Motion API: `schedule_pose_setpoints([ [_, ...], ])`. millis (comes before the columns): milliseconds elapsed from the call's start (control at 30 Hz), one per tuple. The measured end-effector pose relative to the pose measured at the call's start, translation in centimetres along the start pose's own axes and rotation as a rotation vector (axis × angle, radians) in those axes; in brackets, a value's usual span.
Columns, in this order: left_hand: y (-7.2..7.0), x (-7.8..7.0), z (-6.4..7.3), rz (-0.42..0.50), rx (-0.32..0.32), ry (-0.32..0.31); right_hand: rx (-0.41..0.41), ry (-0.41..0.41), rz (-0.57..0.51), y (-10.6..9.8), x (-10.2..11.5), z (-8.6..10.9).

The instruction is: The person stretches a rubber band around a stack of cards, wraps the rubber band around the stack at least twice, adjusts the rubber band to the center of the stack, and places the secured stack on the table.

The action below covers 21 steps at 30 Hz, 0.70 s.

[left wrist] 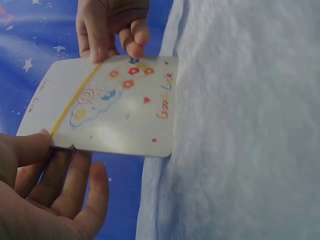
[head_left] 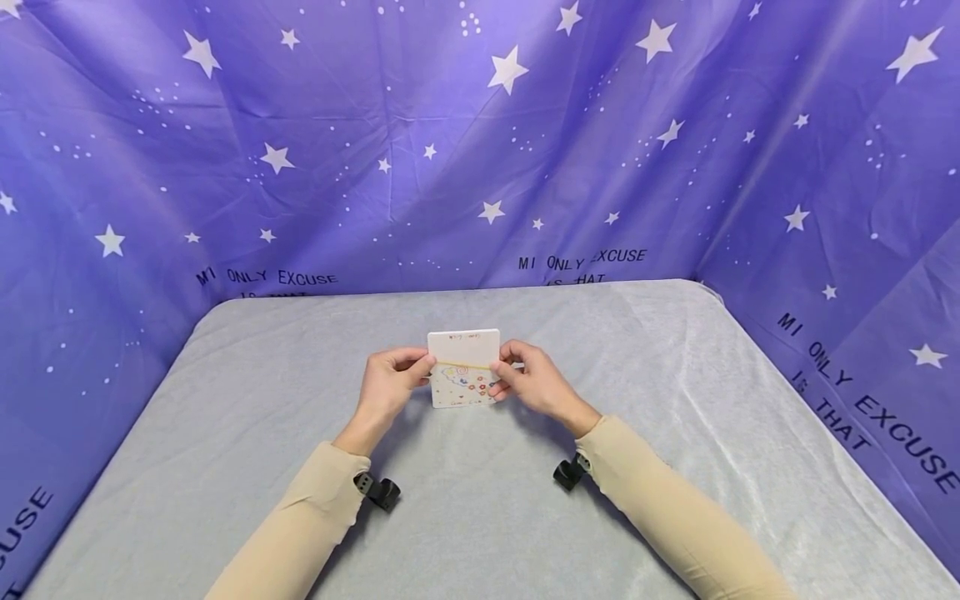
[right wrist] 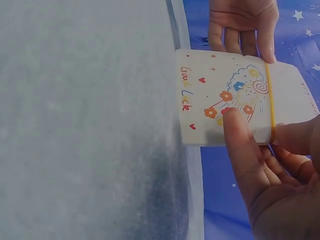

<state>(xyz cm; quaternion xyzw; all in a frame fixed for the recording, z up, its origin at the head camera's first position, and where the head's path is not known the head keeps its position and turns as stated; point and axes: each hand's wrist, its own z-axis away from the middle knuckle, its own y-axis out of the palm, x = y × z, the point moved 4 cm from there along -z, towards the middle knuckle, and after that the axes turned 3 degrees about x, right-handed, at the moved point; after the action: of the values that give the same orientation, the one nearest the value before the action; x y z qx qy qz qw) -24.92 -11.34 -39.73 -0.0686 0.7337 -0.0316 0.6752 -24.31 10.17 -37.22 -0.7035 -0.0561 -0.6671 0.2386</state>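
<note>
Both hands hold up a small white notebook [head_left: 467, 346] with rounded corners, above the table. Coloured flowers, a cloud and the words "Good Luck" decorate its cover, and a yellow elastic band [left wrist: 75, 103] runs across it. My left hand [head_left: 388, 385] pinches one side edge, its thumb on the cover beside the band and its fingers behind. On the opposite edge my right hand [head_left: 536, 379] pinches the notebook, thumb on the band's end. In the right wrist view, one finger [right wrist: 239, 145] of that hand lies over the printed flowers. The notebook's back is hidden.
A table [head_left: 480, 533] covered with pale grey plush cloth lies under the hands. Purple curtains [head_left: 420, 108] with white stars and black lettering stand behind it and at both sides. Small black cameras [head_left: 384, 493] sit at each wrist, over beige sleeves [head_left: 300, 521].
</note>
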Motion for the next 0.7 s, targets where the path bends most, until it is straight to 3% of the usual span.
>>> schedule_pose_setpoints([
  [233, -0.1, 0.5, -0.2, -0.095, 0.038, 0.005, 0.004, 0.008, 0.019, 0.0, 0.1, -0.1],
  [367, -0.1, 0.5, -0.2, -0.100, 0.055, 0.003, 0.001, 0.011, 0.043, 0.0, -0.1, -0.1],
  [600, -0.1, 1.2, 0.0, -0.190, 0.090, -0.076, 0.002, 0.024, 0.073, -0.1, -0.4, -0.3],
  [700, -0.1, 1.3, -0.1, -0.188, 0.110, -0.075, 0.009, 0.023, 0.073, -0.2, -0.4, -0.3],
])
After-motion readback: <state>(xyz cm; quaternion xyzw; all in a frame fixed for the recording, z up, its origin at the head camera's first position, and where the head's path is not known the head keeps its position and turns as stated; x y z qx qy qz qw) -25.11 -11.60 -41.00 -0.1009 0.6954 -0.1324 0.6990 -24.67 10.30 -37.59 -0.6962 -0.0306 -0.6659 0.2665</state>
